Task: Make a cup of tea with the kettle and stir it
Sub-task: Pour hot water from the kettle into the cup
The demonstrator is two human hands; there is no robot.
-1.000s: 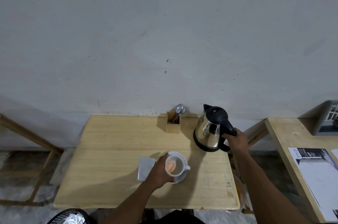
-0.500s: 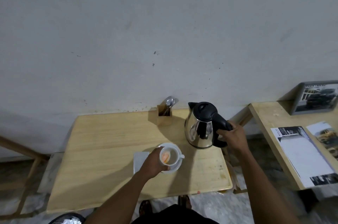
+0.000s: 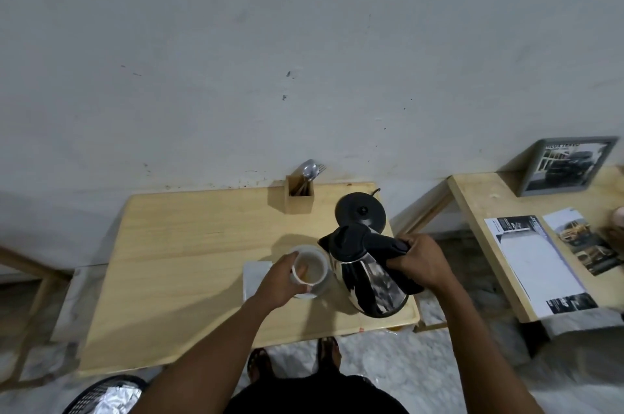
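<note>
Now, kettle: the stainless-steel kettle with black lid and black handle (image 3: 369,273) is lifted off its base and tipped, just right of frame centre, over the right part of the pale wooden table (image 3: 189,265).
Kettle axis: its long axis slants from the bottom at lower right up to the lid at upper left; the short black spout (image 3: 325,242) points left toward the cup, just beside the rim.
Cup: the white ceramic cup (image 3: 310,266) stands at frame centre on a white saucer (image 3: 312,292), mouth up, with a tan liquid and an orange-tinted patch inside; whether water is flowing I cannot tell.
Right hand: the right hand (image 3: 420,261) is closed around the kettle's black handle, knuckles up, forearm running in from the lower right.
Left hand: the left hand (image 3: 278,278) wraps the cup's left side, fingers curled on the wall and thumb at the near rim, forearm coming from the bottom centre.
Base: the round black kettle base (image 3: 360,211) sits bare behind the kettle, near the table's far right corner.
Holder: a small wooden box (image 3: 299,199) with metal spoons (image 3: 310,169) stands upright at the table's far edge, against the grey wall.
Napkin: a white square napkin (image 3: 254,273) lies flat, partly under the left hand.
Side table: printed brochures (image 3: 537,265) and a grey-framed picture (image 3: 567,165) lie at the right edge of the frame.
</note>
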